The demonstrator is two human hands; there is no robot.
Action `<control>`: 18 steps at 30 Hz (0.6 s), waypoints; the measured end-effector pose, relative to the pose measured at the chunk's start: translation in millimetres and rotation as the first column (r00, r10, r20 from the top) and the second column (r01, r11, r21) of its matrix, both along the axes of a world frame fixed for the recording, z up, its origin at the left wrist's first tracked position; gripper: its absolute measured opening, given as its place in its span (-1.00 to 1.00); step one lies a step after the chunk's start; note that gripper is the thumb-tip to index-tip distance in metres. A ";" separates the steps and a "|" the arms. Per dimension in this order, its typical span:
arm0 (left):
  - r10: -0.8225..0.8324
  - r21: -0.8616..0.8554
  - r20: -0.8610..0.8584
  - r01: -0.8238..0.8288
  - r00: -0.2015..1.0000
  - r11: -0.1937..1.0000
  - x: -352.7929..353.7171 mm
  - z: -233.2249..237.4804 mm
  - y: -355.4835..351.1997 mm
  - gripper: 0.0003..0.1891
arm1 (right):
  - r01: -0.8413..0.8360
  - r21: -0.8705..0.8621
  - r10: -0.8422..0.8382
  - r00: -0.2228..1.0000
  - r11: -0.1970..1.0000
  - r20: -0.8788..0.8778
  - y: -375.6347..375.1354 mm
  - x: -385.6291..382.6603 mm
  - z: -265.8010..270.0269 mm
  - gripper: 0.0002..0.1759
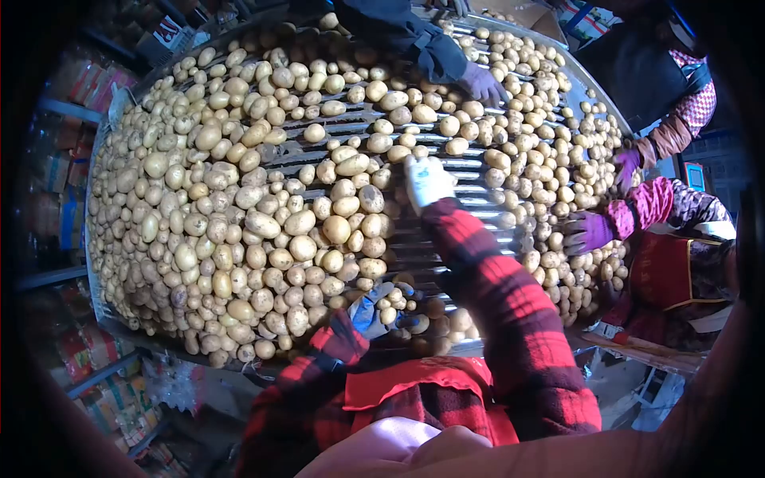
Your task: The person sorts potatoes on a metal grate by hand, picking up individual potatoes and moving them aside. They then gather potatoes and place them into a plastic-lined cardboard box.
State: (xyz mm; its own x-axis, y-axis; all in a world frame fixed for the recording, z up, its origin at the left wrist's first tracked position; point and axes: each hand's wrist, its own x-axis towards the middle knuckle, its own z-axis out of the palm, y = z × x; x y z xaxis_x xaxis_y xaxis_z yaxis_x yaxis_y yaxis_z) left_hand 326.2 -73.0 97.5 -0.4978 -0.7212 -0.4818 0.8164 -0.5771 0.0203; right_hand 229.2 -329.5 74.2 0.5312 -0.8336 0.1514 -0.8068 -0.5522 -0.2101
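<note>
Small potatoes (390,306) sit together in my left hand (366,313), which wears a blue glove and is cupped around them near the table's front edge. My right hand (430,183), in a white glove, is over the middle of the slatted metal sorting table. Its fingers look curled at the edge of the potato pile (351,165), and what they may hold is hidden. Bare dark slats (418,247) show between my two hands. Potatoes of mixed size cover the left side thickly.
A co-worker's purple-gloved hand (482,84) reaches in from the far side. On the right, two more purple gloves, one upper (628,167) and one lower (588,232), are among smaller potatoes (558,179). A raised metal rim (594,88) borders the table. Stacked boxes (80,350) stand at left.
</note>
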 end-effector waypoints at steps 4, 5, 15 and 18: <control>0.032 0.075 -0.048 -0.028 0.998 0.997 6.6 -49.2 19.2 -0.69 | 0.078 0.028 -0.074 0.991 0.997 -0.107 -6.7 12.1 4.5 -0.77; 0.020 0.059 0.019 -0.021 1.000 0.998 4.7 -32.0 12.9 -0.72 | 0.018 0.066 -0.005 0.982 0.998 -0.186 -9.9 3.6 -0.8 -0.75; 0.064 -0.027 0.059 -0.062 0.996 0.998 6.9 -70.9 27.9 -0.80 | 0.194 0.296 -0.165 0.979 0.935 -0.119 -46.1 -2.8 -34.6 -0.60; 0.050 -0.061 0.059 -0.046 0.997 0.997 11.9 1.4 12.2 -0.59 | -0.248 0.848 -0.435 0.771 0.468 0.465 -39.3 -49.5 -12.9 -0.59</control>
State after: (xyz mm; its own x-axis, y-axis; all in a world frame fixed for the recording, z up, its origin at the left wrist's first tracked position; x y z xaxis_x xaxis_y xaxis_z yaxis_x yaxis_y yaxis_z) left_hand 338.1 -60.8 98.9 -0.4332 -0.7718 -0.4654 0.8395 -0.5334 0.1032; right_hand 179.8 -368.8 61.4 0.5272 -0.7378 -0.4216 -0.3620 0.2539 -0.8969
